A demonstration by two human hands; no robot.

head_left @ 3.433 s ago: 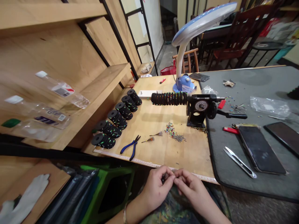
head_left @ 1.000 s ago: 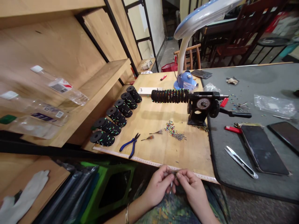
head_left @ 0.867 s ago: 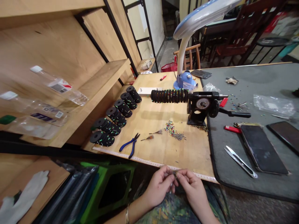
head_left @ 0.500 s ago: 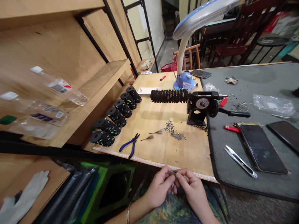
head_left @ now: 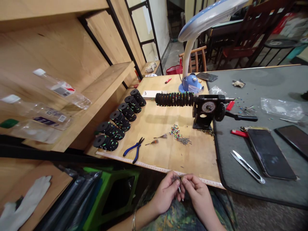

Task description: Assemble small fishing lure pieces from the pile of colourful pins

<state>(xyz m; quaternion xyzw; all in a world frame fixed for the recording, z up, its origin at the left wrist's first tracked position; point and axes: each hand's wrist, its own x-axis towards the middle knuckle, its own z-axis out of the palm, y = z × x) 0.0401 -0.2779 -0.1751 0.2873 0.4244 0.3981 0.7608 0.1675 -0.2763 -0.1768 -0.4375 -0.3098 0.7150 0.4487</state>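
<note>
My left hand [head_left: 166, 193] and my right hand [head_left: 198, 194] meet fingertip to fingertip just below the near edge of the wooden board [head_left: 166, 150]. Both pinch a tiny piece between them, too small to name; a thin pale bit hangs down from it. On the board lie a heap of small coloured beads and metal pins [head_left: 178, 134], two little feathered pieces [head_left: 157, 139], and blue-handled pliers [head_left: 133, 149]. A black hand-crank winder [head_left: 207, 110] holds a row of black foam spools [head_left: 174, 98].
Rows of black spools [head_left: 119, 123] line the board's left side. A grey mat [head_left: 262, 128] on the right carries thread snips [head_left: 247, 167], two phones [head_left: 269, 154], red lighters [head_left: 237, 133] and plastic bags. A desk lamp [head_left: 192, 81] stands behind. Bottles [head_left: 62, 91] lie on the left shelf.
Both hands have stayed pinched together at the board's near edge and shifted slightly lower. A thin pale bit now hangs below the fingertips. Nothing on the board has moved.
</note>
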